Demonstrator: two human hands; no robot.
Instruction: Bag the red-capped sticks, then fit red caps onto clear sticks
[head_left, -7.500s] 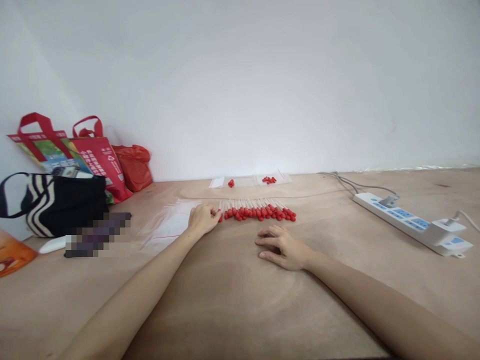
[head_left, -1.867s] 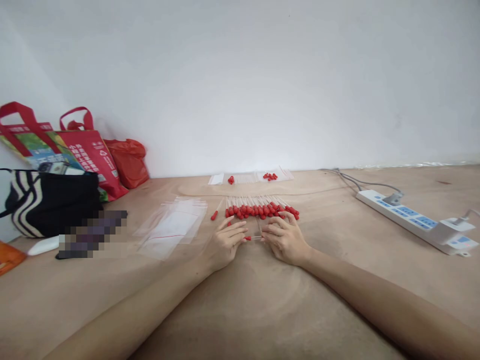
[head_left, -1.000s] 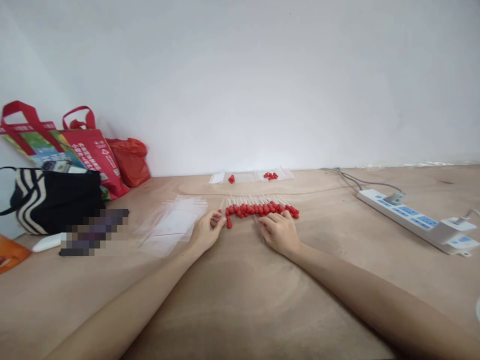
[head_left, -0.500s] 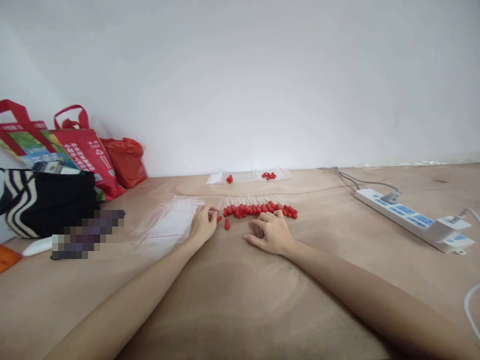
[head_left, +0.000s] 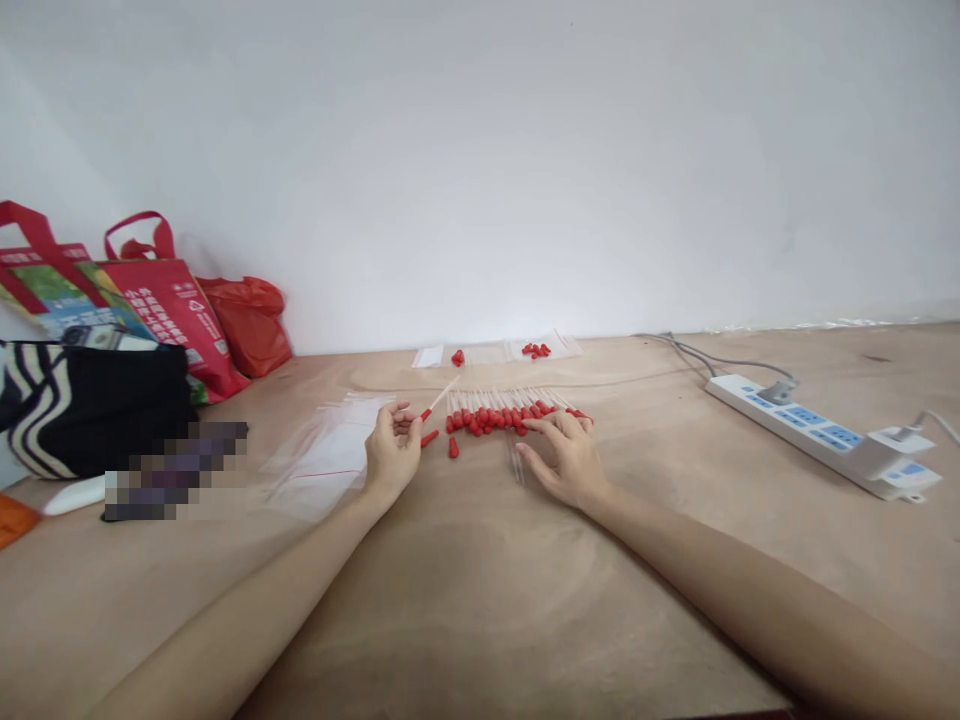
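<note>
In the head view, a thin, seemingly light red-tipped stick (head_left: pixel 441 397) is pinched near its tip by the left hand (head_left: pixel 394 445); the right hand (head_left: pixel 566 455) is loosely spread.

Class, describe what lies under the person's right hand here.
Red tips of a row of sticks show beside and beyond the fingers of the right hand; thin clear sticks show near its thumb. What its palm and fingers cover is hidden.

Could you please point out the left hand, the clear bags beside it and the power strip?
Left hand (head_left: pixel 394 456): head view, back of the hand.
Clear bags (head_left: pixel 330 446): head view, middle of the pile.
Power strip (head_left: pixel 814 429): head view, top face.
</note>
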